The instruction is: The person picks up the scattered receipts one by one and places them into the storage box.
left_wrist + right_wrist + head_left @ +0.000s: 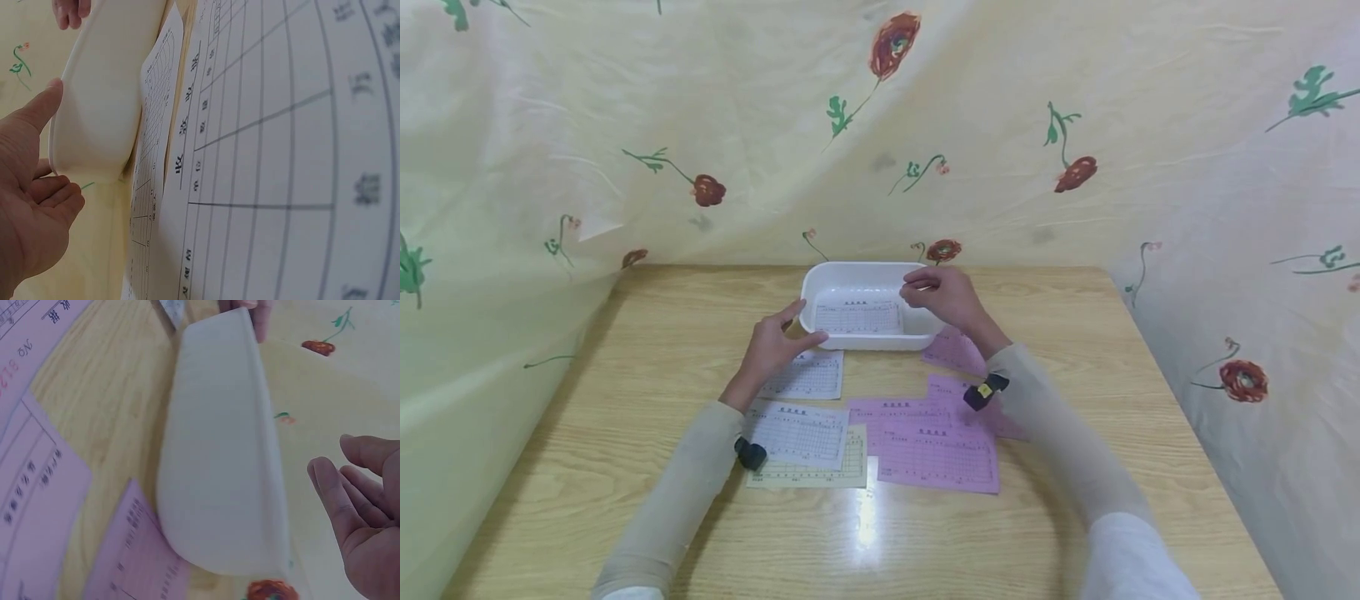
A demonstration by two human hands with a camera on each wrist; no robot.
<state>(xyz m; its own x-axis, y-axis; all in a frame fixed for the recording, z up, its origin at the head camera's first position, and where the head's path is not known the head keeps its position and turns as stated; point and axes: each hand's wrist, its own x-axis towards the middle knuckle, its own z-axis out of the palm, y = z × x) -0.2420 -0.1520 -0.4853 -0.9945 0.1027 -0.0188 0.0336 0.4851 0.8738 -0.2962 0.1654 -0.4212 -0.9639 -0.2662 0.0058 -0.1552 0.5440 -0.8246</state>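
Observation:
A white plastic tray (880, 342) sits toward the back of the table, with a white printed receipt slip (857, 318) lying inside it. My left hand (772, 343) grips the tray's left end, its thumb at the front rim and its fingers on the left side. Over the tray's right part hovers my right hand (946, 293); its fingers are loosely bent with nothing between them, as the right wrist view also shows. In front of the tray on the left lie two more white slips (805, 433), one overlapping a yellow slip (812, 479). Several pink slips (936, 454) lie on the right.
The wood-grain table (625, 375) stretches out on both sides of the papers. A cream cloth with printed flowers (760, 125) hangs behind the table and along its sides. Each wrist wears a small black camera (749, 454).

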